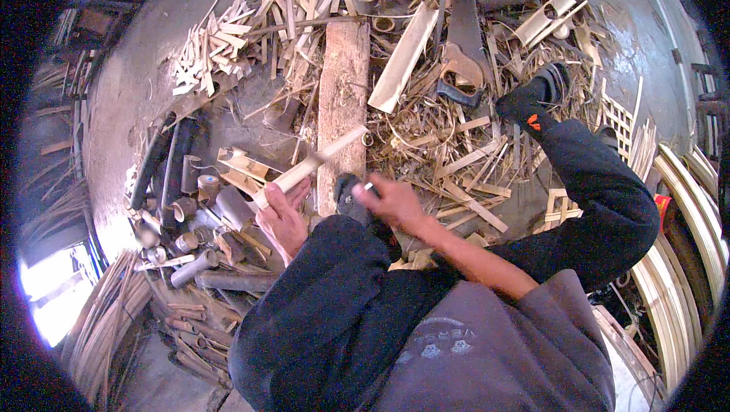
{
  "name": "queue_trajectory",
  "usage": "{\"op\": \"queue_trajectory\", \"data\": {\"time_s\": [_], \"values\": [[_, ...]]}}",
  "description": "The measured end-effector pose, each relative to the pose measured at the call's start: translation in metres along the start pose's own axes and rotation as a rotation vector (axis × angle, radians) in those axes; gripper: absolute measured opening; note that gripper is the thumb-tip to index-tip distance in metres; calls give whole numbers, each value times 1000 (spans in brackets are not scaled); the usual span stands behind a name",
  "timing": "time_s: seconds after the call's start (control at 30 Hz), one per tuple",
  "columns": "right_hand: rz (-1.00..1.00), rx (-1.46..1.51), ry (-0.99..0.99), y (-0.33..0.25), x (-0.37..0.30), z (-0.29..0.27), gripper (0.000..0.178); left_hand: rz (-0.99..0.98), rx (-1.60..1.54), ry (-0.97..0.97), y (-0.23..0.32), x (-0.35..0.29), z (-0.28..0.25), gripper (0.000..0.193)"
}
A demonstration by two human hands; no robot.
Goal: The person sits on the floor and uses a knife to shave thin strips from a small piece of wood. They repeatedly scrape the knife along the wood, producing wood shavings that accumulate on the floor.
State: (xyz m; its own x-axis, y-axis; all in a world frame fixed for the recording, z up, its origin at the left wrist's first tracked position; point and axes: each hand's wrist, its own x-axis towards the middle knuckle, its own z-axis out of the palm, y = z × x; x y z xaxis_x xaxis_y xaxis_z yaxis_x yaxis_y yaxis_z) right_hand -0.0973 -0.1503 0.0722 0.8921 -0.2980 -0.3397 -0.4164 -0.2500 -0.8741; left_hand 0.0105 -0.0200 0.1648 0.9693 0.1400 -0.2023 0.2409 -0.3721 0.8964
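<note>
My left hand (283,218) is closed around the lower end of a pale split bamboo strip (323,159), thumb on top. The strip slants up and to the right across a long rough wooden plank (344,92); a dark smear crosses its middle. To the right, my right hand (391,205) is curled shut above my dark shoe (351,197). A small whitish tip shows at its fingers, but what it grips is too blurred to name. A thin curl of bamboo (368,139) lies by the strip's far end.
A handsaw (462,54) lies on bamboo shavings (411,138) at far right of the plank, beside a split bamboo half (405,58). Cut slats (217,47) are heaped at far left. Bamboo tube pieces (199,264) crowd the left; my outstretched leg (585,184) blocks the right.
</note>
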Motion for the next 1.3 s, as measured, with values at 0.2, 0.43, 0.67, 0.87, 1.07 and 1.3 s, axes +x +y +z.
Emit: {"op": "queue_trajectory", "data": {"time_s": [0.2,0.43,0.67,0.87,1.07,1.3], "values": [[-47,-170,80,15,-4,14,51,98,27,-44,-13,3,-8,52],[18,-180,68,16,-8,6,51,140,30,-38,-23,7,-7,52],[-2,-210,-9,13,4,5,50,221,-73,-85,-28,14,-12,51],[74,-218,78,44,11,6,58,138,-143,-115,-26,17,-7,48],[125,-172,79,47,10,-5,62,168,-95,-135,-26,21,-10,44],[184,-222,19,73,19,-9,69,166,-63,-153,-16,16,-5,41]]}}
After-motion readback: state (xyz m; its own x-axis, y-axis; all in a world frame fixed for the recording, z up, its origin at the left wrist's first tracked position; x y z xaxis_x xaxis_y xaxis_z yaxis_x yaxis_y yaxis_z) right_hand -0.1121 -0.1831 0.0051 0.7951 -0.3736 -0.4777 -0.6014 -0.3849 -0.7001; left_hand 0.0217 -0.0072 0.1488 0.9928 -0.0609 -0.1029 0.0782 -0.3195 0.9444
